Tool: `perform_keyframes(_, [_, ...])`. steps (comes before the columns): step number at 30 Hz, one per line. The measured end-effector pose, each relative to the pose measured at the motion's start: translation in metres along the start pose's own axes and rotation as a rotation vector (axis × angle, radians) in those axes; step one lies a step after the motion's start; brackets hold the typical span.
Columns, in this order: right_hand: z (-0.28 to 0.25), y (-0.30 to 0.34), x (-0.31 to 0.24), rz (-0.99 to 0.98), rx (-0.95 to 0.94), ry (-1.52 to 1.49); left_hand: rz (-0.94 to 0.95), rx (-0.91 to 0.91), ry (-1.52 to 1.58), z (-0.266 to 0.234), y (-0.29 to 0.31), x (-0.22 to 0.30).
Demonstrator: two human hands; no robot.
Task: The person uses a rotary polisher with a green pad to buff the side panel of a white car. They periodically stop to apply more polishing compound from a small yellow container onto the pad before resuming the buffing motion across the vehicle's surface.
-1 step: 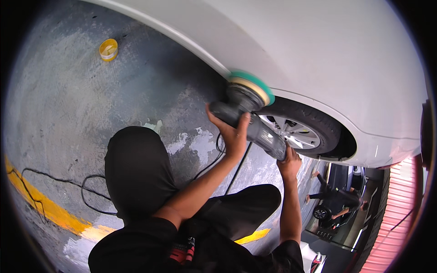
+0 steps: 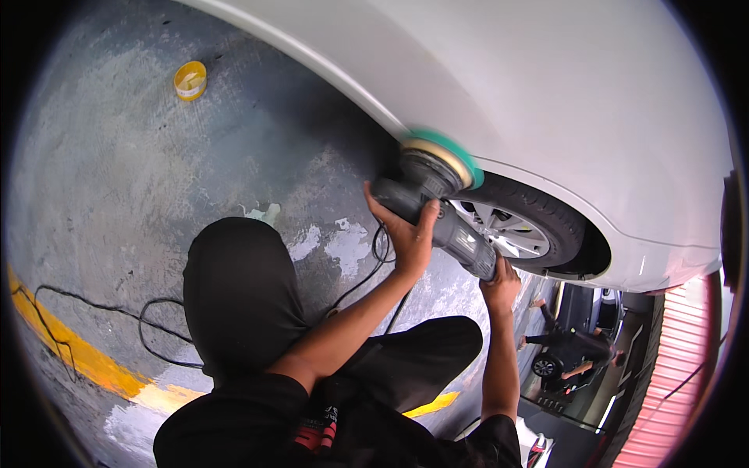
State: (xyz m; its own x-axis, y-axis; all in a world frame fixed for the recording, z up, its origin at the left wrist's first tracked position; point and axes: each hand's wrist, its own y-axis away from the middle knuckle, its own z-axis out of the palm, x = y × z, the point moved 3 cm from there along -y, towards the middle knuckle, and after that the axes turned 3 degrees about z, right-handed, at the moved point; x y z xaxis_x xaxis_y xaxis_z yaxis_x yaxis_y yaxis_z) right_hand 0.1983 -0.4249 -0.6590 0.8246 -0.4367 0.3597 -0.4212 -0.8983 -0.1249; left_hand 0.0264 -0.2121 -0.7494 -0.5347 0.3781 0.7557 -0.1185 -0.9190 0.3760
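A dark grey car polisher (image 2: pixel 460 240) is held in both my hands. Its round green foam pad (image 2: pixel 445 148), blurred at the rim, lies against the lower side panel of a white car (image 2: pixel 546 86), just by the wheel arch. My left hand (image 2: pixel 409 234) is wrapped round the tool near its head, thumb on top. Around the rear end of its body, my right hand (image 2: pixel 501 287) is closed. Directly behind the tool is the car's wheel (image 2: pixel 507 226), with silver spokes partly covered by it.
A yellow open tub (image 2: pixel 190 81) stands on the worn grey floor at far left. Black cable (image 2: pixel 148 312) loops across the floor beside my knee. Yellow painted lines (image 2: pixel 86 359) cross the floor. Another person (image 2: pixel 577 347) bends beside a dark car at right.
The polisher and both my hands have shifted slightly right and down in the picture. The pad sits a little farther along the panel. My grip looks the same.
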Motion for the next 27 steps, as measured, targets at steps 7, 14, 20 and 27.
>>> perform_keyframes(7, [-0.020, -0.047, -0.060, -0.138, -0.015, 0.127, -0.159, 0.164, 0.218, -0.032, -0.062, -0.015])
perform_keyframes(14, [-0.031, -0.065, -0.132, -0.109, -0.340, -0.008, -0.292, 0.096, 0.509, -0.069, -0.130, -0.023])
perform_keyframes(20, [-0.023, -0.027, -0.083, -0.170, -0.396, 0.092, -0.413, 0.024, 0.455, -0.060, -0.093, -0.064])
perform_keyframes(27, [0.026, -0.086, -0.174, -0.211, -0.110, -0.057, -0.184, 0.253, 0.615, -0.100, -0.192, -0.011])
